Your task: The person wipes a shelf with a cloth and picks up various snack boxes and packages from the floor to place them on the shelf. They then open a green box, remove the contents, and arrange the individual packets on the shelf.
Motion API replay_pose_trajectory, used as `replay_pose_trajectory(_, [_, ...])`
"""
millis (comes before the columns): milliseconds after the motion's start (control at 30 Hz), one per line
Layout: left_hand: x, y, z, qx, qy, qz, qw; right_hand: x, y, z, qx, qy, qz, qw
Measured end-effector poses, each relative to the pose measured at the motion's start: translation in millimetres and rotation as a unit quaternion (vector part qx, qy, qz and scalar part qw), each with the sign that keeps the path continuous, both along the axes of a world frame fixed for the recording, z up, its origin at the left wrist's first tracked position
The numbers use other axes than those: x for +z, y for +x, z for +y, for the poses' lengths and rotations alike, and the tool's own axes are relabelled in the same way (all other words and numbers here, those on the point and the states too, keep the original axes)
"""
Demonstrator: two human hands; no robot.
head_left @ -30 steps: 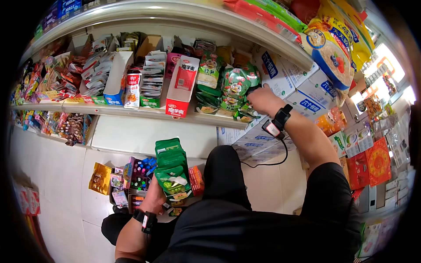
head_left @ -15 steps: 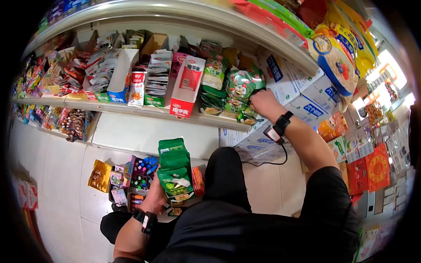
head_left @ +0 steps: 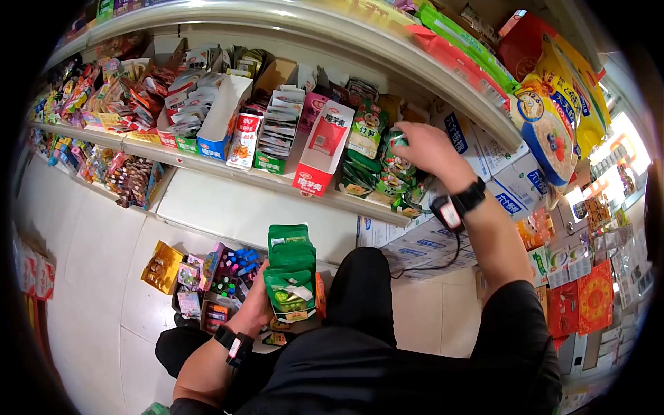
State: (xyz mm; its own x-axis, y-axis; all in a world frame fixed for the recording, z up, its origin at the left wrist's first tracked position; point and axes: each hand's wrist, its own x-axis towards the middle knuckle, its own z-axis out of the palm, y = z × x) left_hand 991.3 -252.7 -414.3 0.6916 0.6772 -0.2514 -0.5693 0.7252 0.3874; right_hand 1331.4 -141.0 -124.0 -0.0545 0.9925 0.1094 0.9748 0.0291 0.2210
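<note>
My left hand (head_left: 254, 304) is closed round the side of an open box of green snack packets (head_left: 289, 266), held above the floor in front of my knees. The packets stand in a row, and the front one shows green food on its face. At the right end of the shelf, my right hand (head_left: 425, 147) has its fingers curled over the top of a green snack bag (head_left: 396, 171), among other green bags. Its fingertips are partly hidden. Just left of that bag is another green and white bag (head_left: 366, 128).
A red and white box (head_left: 324, 149) and several boxes of sachets line the shelf (head_left: 263, 181). White cartons (head_left: 512, 200) are stacked at the right. On the floor stand a yellow box (head_left: 162, 266) and a container of colourful small items (head_left: 235, 270). A shelf edge (head_left: 277, 15) overhangs above.
My right hand has risen to the top of the green bags, and the bag under it has tipped and now shows less of its front. The left hand keeps its hold on the box.
</note>
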Motion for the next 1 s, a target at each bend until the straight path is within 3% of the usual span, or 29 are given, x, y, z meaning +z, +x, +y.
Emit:
replay_pose_trajectory(167, [33.5, 0.1, 2.9, -0.03, -0.033, -0.053, 0.998, -22.3, 14.7, 86.4, 0.051, -0.002, 0.085, 0.995])
replay_pose_trajectory(233, [31.6, -0.7, 3.7, -0.002, 0.023, -0.014, 1.0, -32.6, 29.9, 111.2, 0.052, -0.062, 0.168, 0.982])
replay_pose_trajectory(267, [22.6, -0.8, 2.7, 0.025, 0.022, 0.001, 0.999, -51.1, 36.4, 114.6, 0.071, 0.043, 0.155, 0.984])
replay_pose_trajectory(367, [24.9, -2.6, 6.7, 0.024, 0.019, -0.008, 1.0, -30.1, 27.2, 106.7, 0.046, -0.02, 0.196, 0.979])
replay_pose_trajectory(400, [22.1, -2.3, 8.0, 0.022, 0.018, -0.008, 1.0, -16.3, 22.6, 109.4, 0.002, -0.044, 0.122, 0.991])
replay_pose_trajectory(533, [8.4, -3.7, 9.4, 0.029, -0.015, -0.011, 0.999, 18.5, 38.4, 74.1, 0.005, -0.026, 0.13, 0.991])
replay_pose_trajectory(633, [2.2, -2.4, 10.0, 0.013, -0.016, -0.007, 1.0, 30.6, 54.0, 45.0, 0.019, 0.073, 0.089, 0.993])
replay_pose_trajectory(700, [0.0, 0.2, 10.4, 0.009, 0.0, -0.012, 1.0, 38.4, 53.0, 14.0, 0.084, 0.2, -0.065, 0.974])
replay_pose_trajectory(833, [0.9, -0.1, 3.9, 0.011, -0.018, -0.015, 1.0, 54.8, 49.3, -40.4, 0.045, 0.059, 0.053, 0.996])
replay_pose_trajectory(900, [-4.2, 0.3, 2.7, 0.005, -0.019, 0.0, 1.0, 51.9, 57.6, -51.3, 0.052, 0.033, 0.045, 0.997])
replay_pose_trajectory(967, [-12.1, 2.7, 2.8, 0.01, -0.018, 0.011, 1.0, 47.8, 60.3, -57.8, -0.001, -0.026, -0.053, 0.998])
replay_pose_trajectory(1000, [-10.7, 3.6, 3.0, -0.001, -0.015, 0.005, 1.0, 38.9, 66.4, -59.1, 0.018, 0.01, -0.068, 0.998])
